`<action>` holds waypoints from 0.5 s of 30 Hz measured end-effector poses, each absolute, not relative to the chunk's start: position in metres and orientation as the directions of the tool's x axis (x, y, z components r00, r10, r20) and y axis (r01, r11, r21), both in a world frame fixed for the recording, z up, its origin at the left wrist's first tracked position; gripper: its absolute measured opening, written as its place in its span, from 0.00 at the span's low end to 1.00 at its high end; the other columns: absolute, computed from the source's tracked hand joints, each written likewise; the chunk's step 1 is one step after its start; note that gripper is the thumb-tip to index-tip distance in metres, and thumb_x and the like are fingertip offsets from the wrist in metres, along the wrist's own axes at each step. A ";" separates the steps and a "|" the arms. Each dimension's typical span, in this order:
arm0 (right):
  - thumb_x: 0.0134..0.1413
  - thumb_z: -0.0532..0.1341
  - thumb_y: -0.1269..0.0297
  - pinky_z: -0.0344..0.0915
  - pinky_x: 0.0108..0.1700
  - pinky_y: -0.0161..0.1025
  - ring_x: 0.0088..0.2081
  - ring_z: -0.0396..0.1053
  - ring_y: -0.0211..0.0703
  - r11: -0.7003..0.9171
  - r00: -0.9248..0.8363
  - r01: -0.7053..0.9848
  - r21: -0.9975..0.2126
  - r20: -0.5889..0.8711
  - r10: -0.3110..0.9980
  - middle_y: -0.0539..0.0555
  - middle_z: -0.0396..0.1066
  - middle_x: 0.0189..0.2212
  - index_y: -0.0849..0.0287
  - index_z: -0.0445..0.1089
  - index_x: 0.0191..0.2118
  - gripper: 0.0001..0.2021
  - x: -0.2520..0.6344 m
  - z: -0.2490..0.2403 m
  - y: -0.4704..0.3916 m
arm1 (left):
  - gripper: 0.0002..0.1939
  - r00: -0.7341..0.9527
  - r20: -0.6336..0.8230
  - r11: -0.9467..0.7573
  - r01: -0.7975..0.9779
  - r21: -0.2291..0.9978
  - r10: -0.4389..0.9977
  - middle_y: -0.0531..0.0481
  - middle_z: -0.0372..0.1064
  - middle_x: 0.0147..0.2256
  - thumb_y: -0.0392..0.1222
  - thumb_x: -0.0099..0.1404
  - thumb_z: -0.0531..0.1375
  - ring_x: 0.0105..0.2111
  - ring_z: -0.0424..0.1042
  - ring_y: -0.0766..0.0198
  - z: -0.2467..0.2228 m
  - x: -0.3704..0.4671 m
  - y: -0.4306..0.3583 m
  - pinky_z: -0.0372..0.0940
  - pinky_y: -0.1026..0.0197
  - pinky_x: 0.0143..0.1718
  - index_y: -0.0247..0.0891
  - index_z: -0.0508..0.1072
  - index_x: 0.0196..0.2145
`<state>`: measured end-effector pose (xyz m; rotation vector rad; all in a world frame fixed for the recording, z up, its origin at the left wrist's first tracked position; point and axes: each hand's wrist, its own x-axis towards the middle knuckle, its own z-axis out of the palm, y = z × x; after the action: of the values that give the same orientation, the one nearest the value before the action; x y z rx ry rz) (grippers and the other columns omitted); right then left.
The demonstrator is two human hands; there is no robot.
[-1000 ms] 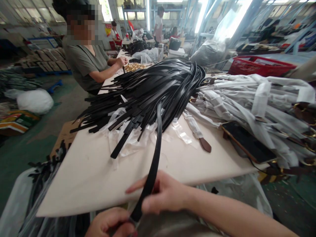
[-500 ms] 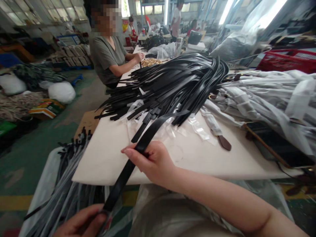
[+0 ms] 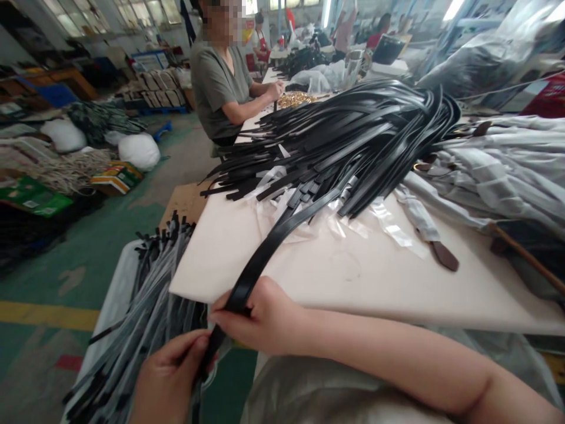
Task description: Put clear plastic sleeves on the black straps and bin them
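Note:
A long black strap (image 3: 260, 259) runs from the heap of black straps (image 3: 353, 132) on the table down to my hands. My right hand (image 3: 260, 318) pinches it between thumb and fingers at the table's front edge. Lower and to the left, my left hand (image 3: 172, 371) grips the same strap close to its lower end, with thumb and fingers closed. The two hands are almost touching. Part of the strap below my left hand is hidden or blurred. Clear plastic strips (image 3: 392, 224) lie under the heap's near ends.
White-wrapped straps (image 3: 498, 159) with brown tips are piled at the right, beside a phone (image 3: 534, 247). Left of the table (image 3: 379, 288), a white bin (image 3: 117, 294) holds plastic-sleeved straps. A co-worker (image 3: 229, 88) works at the far left side near gold-coloured metal pieces (image 3: 298, 99).
My left hand has moved up along the strap, closer to my right hand. My right hand has come lower, toward the table edge. The camera view has turned left.

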<state>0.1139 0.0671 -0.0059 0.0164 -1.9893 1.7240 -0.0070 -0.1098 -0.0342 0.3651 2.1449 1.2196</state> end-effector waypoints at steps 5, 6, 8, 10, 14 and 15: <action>0.58 0.57 0.70 0.51 0.23 0.29 0.20 0.52 0.30 0.122 -0.888 -0.154 -0.980 0.192 0.418 0.44 0.54 0.17 0.60 0.59 0.21 0.14 0.127 -0.018 0.078 | 0.24 -0.659 -0.466 0.352 -0.309 0.884 0.591 0.48 0.79 0.28 0.60 0.54 0.68 0.27 0.74 0.63 -0.040 0.009 -0.087 0.68 0.67 0.27 0.37 0.81 0.38; 0.58 0.57 0.70 0.51 0.22 0.29 0.20 0.53 0.30 0.098 -0.887 -0.116 -0.988 0.148 0.438 0.44 0.55 0.17 0.60 0.61 0.22 0.13 0.131 -0.019 0.080 | 0.25 -0.637 -0.458 0.288 -0.357 0.888 0.621 0.45 0.80 0.34 0.61 0.54 0.67 0.32 0.76 0.60 -0.041 0.010 -0.087 0.70 0.66 0.32 0.38 0.80 0.41; 0.59 0.58 0.67 0.52 0.21 0.29 0.19 0.54 0.30 0.038 -0.878 -0.046 -0.998 0.059 0.475 0.44 0.58 0.16 0.61 0.66 0.25 0.11 0.141 -0.021 0.085 | 0.28 -0.560 -0.427 0.193 -0.427 0.883 0.710 0.42 0.78 0.46 0.57 0.52 0.70 0.47 0.74 0.53 -0.042 0.013 -0.088 0.70 0.61 0.45 0.40 0.78 0.47; 0.60 0.59 0.63 0.52 0.20 0.29 0.18 0.55 0.31 -0.033 -0.870 0.006 -0.999 -0.022 0.493 0.44 0.59 0.15 0.62 0.69 0.29 0.11 0.155 -0.022 0.088 | 0.32 -0.390 -0.408 0.187 -0.494 0.849 0.825 0.41 0.74 0.52 0.50 0.47 0.74 0.56 0.68 0.48 -0.043 0.018 -0.088 0.65 0.57 0.53 0.43 0.77 0.51; 0.59 0.62 0.56 0.53 0.19 0.28 0.17 0.56 0.30 -0.154 -0.891 0.081 -0.985 -0.141 0.432 0.46 0.61 0.17 0.64 0.72 0.32 0.14 0.195 -0.022 0.093 | 0.32 0.042 -0.409 0.364 -0.546 0.755 0.911 0.43 0.73 0.54 0.46 0.46 0.75 0.54 0.69 0.46 -0.045 0.035 -0.074 0.62 0.52 0.54 0.45 0.77 0.50; 0.59 0.62 0.55 0.53 0.19 0.28 0.17 0.57 0.30 -0.173 -0.897 0.087 -0.981 -0.153 0.414 0.46 0.62 0.17 0.64 0.72 0.33 0.15 0.204 -0.022 0.094 | 0.29 0.109 -0.420 0.415 -0.498 0.761 0.901 0.43 0.74 0.52 0.47 0.46 0.75 0.52 0.70 0.47 -0.046 0.039 -0.067 0.61 0.52 0.54 0.43 0.79 0.48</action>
<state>0.2044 0.0940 -0.0222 -0.5813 -1.8615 2.1735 0.0389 -0.0672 -0.0457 0.4956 0.9993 1.0922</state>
